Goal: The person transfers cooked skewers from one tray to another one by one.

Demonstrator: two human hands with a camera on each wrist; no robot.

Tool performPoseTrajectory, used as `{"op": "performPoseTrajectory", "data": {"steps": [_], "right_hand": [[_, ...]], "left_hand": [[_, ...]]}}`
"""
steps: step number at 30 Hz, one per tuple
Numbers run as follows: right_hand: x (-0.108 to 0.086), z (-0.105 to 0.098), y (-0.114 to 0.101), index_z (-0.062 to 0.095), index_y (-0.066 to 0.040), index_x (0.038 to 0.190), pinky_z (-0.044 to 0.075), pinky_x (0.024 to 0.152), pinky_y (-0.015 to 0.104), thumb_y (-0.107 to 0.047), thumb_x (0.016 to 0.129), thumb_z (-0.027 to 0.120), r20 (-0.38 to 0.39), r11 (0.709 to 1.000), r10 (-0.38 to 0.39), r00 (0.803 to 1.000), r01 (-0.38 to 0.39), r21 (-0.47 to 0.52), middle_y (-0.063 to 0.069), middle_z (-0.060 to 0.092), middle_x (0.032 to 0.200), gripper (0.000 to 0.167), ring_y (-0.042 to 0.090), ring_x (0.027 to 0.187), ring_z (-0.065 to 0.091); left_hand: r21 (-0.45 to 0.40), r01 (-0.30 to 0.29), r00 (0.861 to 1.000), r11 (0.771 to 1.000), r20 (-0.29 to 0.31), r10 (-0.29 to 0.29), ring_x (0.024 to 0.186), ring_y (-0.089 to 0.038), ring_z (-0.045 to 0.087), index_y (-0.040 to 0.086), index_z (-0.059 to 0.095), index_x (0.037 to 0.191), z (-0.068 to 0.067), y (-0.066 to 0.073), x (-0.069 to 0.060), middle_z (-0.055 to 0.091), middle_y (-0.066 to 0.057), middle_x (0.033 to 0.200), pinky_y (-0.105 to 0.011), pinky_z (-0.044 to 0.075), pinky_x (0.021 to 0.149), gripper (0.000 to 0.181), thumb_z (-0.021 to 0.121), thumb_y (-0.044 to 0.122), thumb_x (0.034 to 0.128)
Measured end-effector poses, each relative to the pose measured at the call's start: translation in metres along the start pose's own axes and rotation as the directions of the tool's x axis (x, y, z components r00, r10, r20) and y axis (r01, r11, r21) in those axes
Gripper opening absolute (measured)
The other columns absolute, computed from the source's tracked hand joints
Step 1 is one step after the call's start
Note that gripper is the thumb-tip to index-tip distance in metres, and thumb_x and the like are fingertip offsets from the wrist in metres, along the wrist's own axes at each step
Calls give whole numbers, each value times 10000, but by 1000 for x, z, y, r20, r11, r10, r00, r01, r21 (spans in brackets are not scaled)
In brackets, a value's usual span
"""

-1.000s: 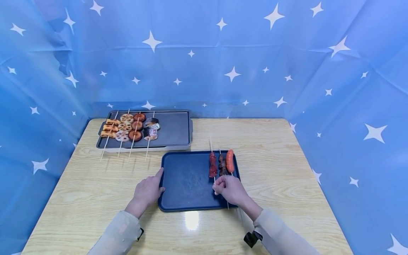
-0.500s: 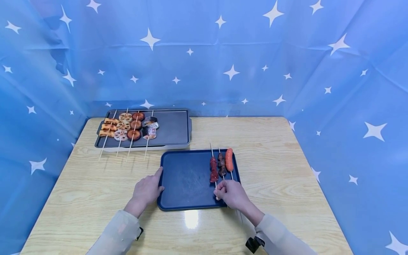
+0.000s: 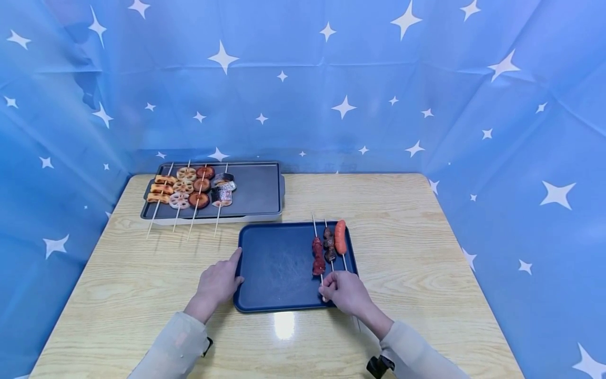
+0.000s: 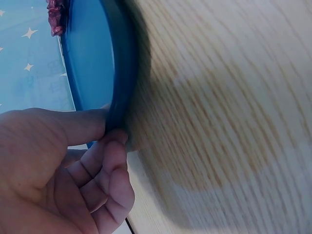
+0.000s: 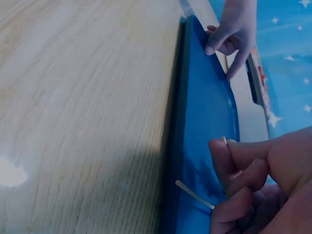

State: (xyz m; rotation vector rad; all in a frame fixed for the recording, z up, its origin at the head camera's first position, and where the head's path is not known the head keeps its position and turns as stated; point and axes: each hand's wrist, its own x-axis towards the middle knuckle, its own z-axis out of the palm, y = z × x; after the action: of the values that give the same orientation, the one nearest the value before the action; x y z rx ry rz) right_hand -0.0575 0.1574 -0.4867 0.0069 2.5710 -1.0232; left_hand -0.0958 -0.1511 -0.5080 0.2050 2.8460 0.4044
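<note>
At the left edge of the blue tray [image 3: 276, 263], my left hand [image 3: 218, 284] grips the rim. The left wrist view has its thumb on the rim [image 4: 119, 73] and other fingers curled beside it. My right hand [image 3: 347, 292], over the tray's front right part, pinches the lower stick of the red meat skewer [image 3: 319, 258] between thumb and fingertips. That skewer lies left of the dark meat skewer [image 3: 329, 245]; the sausage skewer [image 3: 340, 238] is rightmost. Beneath the right hand [image 5: 263, 180], another stick end [image 5: 192, 194] shows in the right wrist view.
Behind and left of the blue tray stands a dark grill plate [image 3: 258, 189]. It bears skewers of yellow pieces [image 3: 160, 189], lotus slices [image 3: 183, 187], round brown slices [image 3: 201, 185] and fish pieces [image 3: 222, 192]. A blue star-patterned curtain [image 3: 293, 121] surrounds the wooden table [image 3: 402, 237].
The red meat skewer has slid towards the tray's front edge with my right hand, which keeps its pinch on the stick. My left hand stays at the tray's left rim.
</note>
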Motion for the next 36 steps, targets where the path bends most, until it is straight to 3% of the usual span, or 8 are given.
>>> {"op": "performPoseTrajectory", "data": {"steps": [8,16,23,36], "right_hand": [[-2,2,-2,654,-127,870,363,481,270,-196,855,723,1,998,3,1000,-3,-70,-50,649,601,99,97,516,529],[-2,8,-1,616,-168,766,354,475,265,-211,873,698,-4,992,-11,1000,11,-122,-82,630,573,142,90,511,525],[-1,9,-1,598,-203,678,366,497,265,-235,861,703,-51,979,-42,998,31,-200,-114,570,534,214,82,530,499],[-1,12,-1,574,-198,677,350,478,260,-235,808,751,-73,955,-57,996,34,-294,-91,542,597,222,85,539,482]], "left_hand": [[4,-4,1000,1000,-10,4,657,-241,632,71,403,1474,0,0,0,716,-139,930,-362,444,511,737,746,259,849],[4,-6,1000,1000,-17,6,647,-227,622,66,408,1470,-1,1,-1,715,-138,927,-352,438,508,732,747,252,848],[5,7,1000,1000,-3,-7,551,-193,534,79,398,1479,-2,3,-2,672,-97,790,-338,393,472,729,739,241,856],[0,6,1000,1000,-3,-6,551,-180,521,78,391,1484,-2,2,-2,653,-71,757,-328,383,471,732,735,241,859]]}}
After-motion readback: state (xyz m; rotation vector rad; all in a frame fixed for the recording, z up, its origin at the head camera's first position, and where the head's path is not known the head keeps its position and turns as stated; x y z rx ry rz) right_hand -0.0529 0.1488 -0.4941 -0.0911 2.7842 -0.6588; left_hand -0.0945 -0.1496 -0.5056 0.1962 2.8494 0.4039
